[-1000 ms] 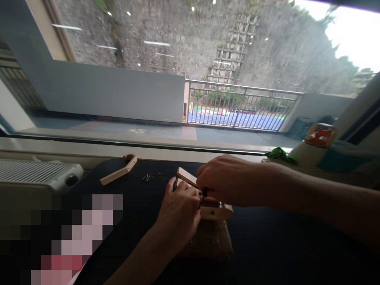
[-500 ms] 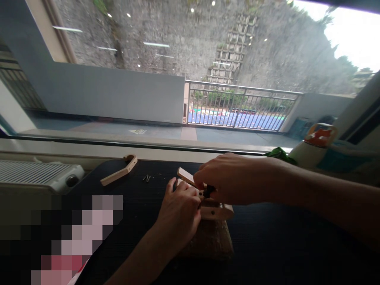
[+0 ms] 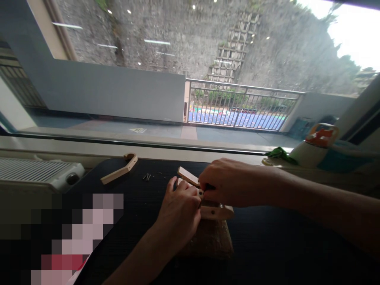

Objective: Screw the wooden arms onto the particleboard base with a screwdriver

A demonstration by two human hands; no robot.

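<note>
Left hand [image 3: 181, 202] grips pale round-ended wooden frame [image 3: 219, 213], likely bracing it | right hand [image 3: 224, 183] clasps mostly hidden black object [image 3: 210, 186] | brown block [image 3: 214, 240] beneath

An indoor room is shown, with a dark table [image 3: 273, 229] set against a large window [image 3: 142, 144]. Light strips [image 3: 157, 42] are reflected in the glass. Outside, a walkway [image 3: 113, 126] is bounded by a grey wall [image 3: 118, 93] and a metal railing [image 3: 240, 107], beyond which bright blue ground [image 3: 204, 116] is seen. Handwork is indicated by a wooden part [image 3: 117, 175] and small metal fasteners [image 3: 146, 177] laid on the table; whether it is a workshop or classroom cannot be told.
</note>
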